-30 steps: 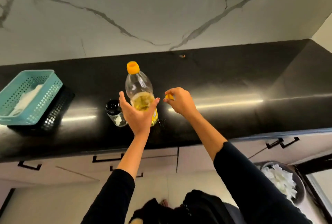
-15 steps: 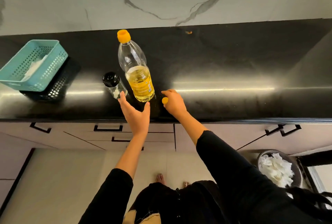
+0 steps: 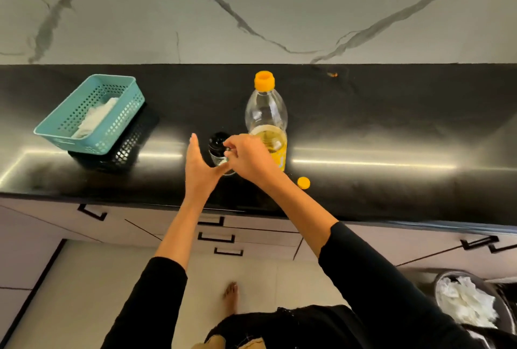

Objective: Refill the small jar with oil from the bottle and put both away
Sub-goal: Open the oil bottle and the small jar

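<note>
The small jar (image 3: pixel 219 152) stands upright on the black bench (image 3: pixel 377 130), near its front edge and just left of the oil bottle (image 3: pixel 266 122), so close I cannot tell if the two touch. Its black lid (image 3: pixel 217 140) is on. The right hand (image 3: pixel 249 157) comes in from the right with its fingers curled, and the fingertips (image 3: pixel 228 144) pinch the lid at its near edge. The left hand (image 3: pixel 199 169) stands apart on the jar's other side, fingers straight and pointing away from the person, thumb spread out toward the foot of the jar; it holds nothing. The bottle is upright, clear, about half full of yellow oil, with an orange collar at its open neck. Its orange cap (image 3: pixel 303 182) lies on the bench to the right of the right wrist, near the front edge. Well off to the left sits a teal basket (image 3: pixel 127 113) with a white cloth (image 3: pixel 93 120) in it, resting on a black basket (image 3: pixel 126 150). Behind the bench rises a veined marble wall (image 3: pixel 279 7). Below it are pale drawers (image 3: pixel 257 234) with black handles, and at the lower right a bin (image 3: pixel 500 309) holds crumpled white paper (image 3: pixel 464 301).
</note>
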